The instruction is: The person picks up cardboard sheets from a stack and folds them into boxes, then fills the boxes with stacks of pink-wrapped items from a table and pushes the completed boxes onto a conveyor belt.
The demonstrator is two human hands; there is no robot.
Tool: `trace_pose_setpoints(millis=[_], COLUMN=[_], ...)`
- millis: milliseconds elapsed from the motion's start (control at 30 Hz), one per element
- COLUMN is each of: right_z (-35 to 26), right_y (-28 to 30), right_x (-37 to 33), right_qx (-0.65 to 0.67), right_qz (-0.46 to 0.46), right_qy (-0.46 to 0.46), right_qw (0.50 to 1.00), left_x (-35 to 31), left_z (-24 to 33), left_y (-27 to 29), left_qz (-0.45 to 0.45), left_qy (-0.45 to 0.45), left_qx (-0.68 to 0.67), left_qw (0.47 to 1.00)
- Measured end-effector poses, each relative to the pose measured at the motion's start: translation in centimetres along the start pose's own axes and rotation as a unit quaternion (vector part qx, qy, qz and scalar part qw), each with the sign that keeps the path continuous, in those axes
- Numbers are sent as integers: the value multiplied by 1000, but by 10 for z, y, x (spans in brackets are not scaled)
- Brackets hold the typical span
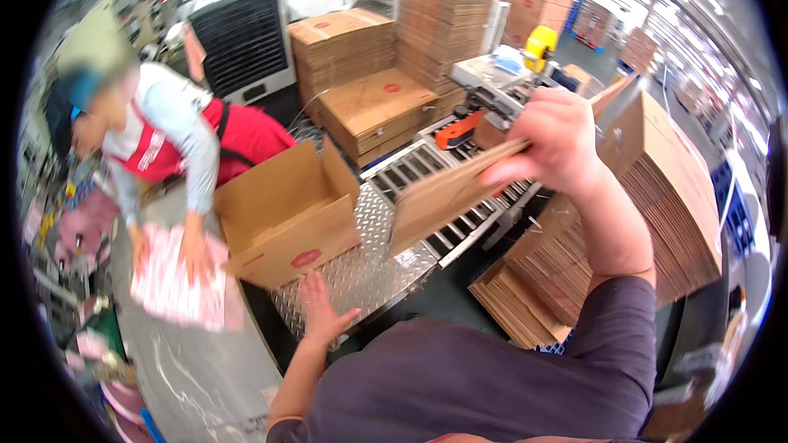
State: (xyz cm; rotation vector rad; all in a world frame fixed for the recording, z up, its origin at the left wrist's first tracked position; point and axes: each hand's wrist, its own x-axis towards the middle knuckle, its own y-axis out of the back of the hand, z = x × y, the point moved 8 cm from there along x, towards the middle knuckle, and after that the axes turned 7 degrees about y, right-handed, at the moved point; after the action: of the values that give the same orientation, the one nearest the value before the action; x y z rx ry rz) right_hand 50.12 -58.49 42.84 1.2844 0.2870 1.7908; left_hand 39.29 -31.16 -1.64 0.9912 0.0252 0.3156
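Note:
My right hand (560,141) is raised and closed around the edge of a flat, folded cardboard box (443,203), which hangs tilted over the roller conveyor (460,239). Lower down, my left hand (323,313) has its fingers spread, with the fingertips at the bottom edge of an open-topped cardboard box (283,248); whether they press on it I cannot tell. That box stands on a diamond-patterned metal plate (373,289), with its flaps up. Its inside shows in part, and I see no contents there.
A co-worker in a red apron (246,135) presses both hands on pink-and-white striped packages (176,279) on a grey table (185,361). Stacked flat cartons (657,197) stand at right, more cartons (361,111) behind. A taping machine (492,82) sits over the conveyor.

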Motion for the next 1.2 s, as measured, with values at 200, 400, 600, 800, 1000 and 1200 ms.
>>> trace_pose_setpoints(millis=[200,400,600,800,1000,1200], right_z=[92,-21,-37,-20,96,0], right_y=[-188,-238,-367,-412,-392,-403], right_x=[-239,-138,-179,-172,-153,-181], right_qx=[354,145,335,373,209,247], right_qz=[200,-110,-482,-514,-473,-599], right_qy=[-465,-33,-71,-31,-164,-9], right_qw=[786,983,806,771,840,762], left_x=[-37,-21,-22,-56,33,58], left_z=[-31,41,24,34,94,104], left_y=[111,110,86,76,133,-122], left_qz=[157,165,166,197,174,-374], left_qy=[74,-67,87,-36,-138,-210], left_qx=[46,210,292,206,17,122], left_qw=[984,962,938,958,975,895])
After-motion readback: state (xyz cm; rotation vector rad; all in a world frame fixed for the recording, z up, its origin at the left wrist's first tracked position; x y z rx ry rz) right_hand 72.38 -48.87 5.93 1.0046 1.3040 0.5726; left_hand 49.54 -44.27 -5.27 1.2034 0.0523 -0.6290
